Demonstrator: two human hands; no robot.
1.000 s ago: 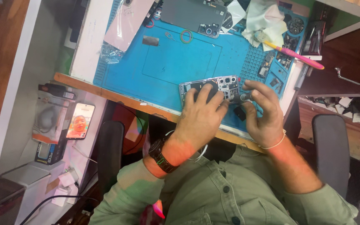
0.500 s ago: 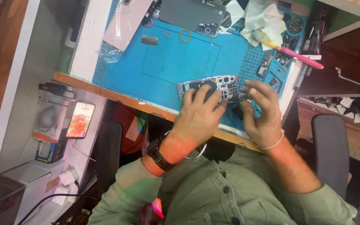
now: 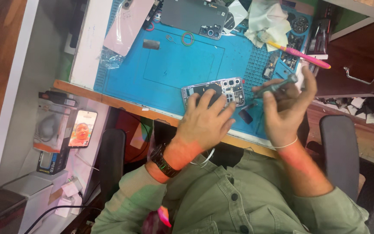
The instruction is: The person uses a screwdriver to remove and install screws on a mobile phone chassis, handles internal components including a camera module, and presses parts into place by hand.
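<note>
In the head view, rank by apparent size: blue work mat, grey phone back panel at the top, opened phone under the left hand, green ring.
1. blue work mat
2. grey phone back panel
3. opened phone, partly hidden by the left hand
4. green ring

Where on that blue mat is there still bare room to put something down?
The widest free patch is the middle of the blue mat, between the dark phone back cover above and the opened phone under the left hand. The mat's right side is crowded: small parts, a white cloth, a pink-handled tool, and the right hand holding a screwdriver.
</note>
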